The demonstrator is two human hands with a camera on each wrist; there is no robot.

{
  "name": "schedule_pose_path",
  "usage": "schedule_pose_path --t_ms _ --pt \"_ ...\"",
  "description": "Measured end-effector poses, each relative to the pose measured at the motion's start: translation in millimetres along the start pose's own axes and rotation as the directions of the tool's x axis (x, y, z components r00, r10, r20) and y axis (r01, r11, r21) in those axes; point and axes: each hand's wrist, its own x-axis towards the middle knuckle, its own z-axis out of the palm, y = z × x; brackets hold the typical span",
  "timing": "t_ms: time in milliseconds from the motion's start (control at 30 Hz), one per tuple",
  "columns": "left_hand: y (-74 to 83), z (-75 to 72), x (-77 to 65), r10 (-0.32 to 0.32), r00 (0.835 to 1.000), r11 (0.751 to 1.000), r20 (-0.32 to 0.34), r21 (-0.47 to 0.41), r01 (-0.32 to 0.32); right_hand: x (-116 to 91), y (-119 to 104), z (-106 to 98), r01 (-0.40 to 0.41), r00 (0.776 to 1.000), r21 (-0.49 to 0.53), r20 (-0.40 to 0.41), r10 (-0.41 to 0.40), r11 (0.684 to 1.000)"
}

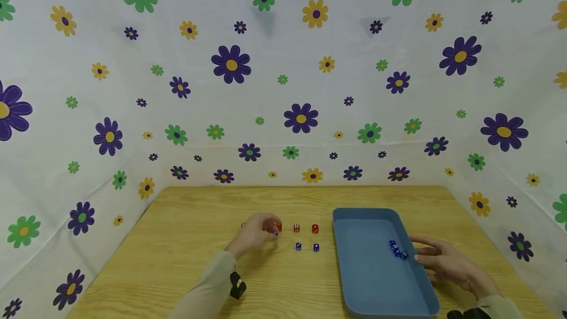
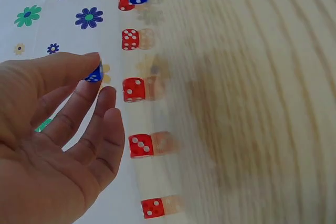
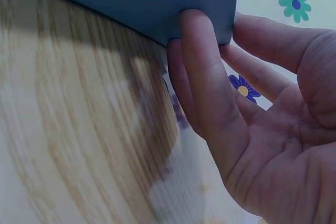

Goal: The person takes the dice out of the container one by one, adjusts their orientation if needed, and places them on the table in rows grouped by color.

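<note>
My left hand (image 1: 253, 233) pinches a blue die (image 2: 94, 74) between thumb and fingertips, just in front of a row of red dice. Several red dice (image 2: 134, 89) stand in line on the wooden table, some partly hidden by that hand in the head view. In front of the row's right part sit two blue dice, one (image 1: 299, 246) left of the other (image 1: 316, 247). At the blue-grey tray (image 1: 372, 279), my right hand (image 1: 456, 265) holds the right side, thumb at the rim and fingers against the outer wall. Several blue dice (image 1: 397, 251) cluster inside the tray near that side.
The wooden table (image 1: 146, 270) has a flower-patterned white cloth (image 1: 274, 92) behind it and along both sides. Black straps (image 1: 237, 285) are on the wrists over light sleeves.
</note>
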Motion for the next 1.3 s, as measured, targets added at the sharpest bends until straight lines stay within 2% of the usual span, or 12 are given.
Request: schedule_pose_path --t_ms 267,367,633,1033,1300 --pt "-4.7 3.9 -1.7 0.008 0.994 0.998 0.109 0.065 -0.015 0 1 1 -0.027 0.999 0.000 -0.024 0.027 1.000" --pt "-4.9 6.4 -0.8 -0.005 0.993 0.997 0.116 0.074 -0.004 0 1 1 -0.026 0.999 -0.001 -0.030 0.026 1.000" --pt "-2.7 13.6 2.8 0.033 0.991 0.988 0.126 0.144 -0.052 5 0 0 -0.024 0.999 -0.013 -0.042 0.023 1.000" --pt "-3.3 17.7 9.3 0.004 0.988 0.998 0.152 0.056 -0.013 4 0 0 -0.018 1.000 -0.005 -0.020 0.018 1.000" --pt "-1.3 14.9 9.9 0.011 0.985 0.998 0.171 0.054 -0.020 7 -1 0 -0.037 0.999 -0.009 -0.038 0.037 0.999"
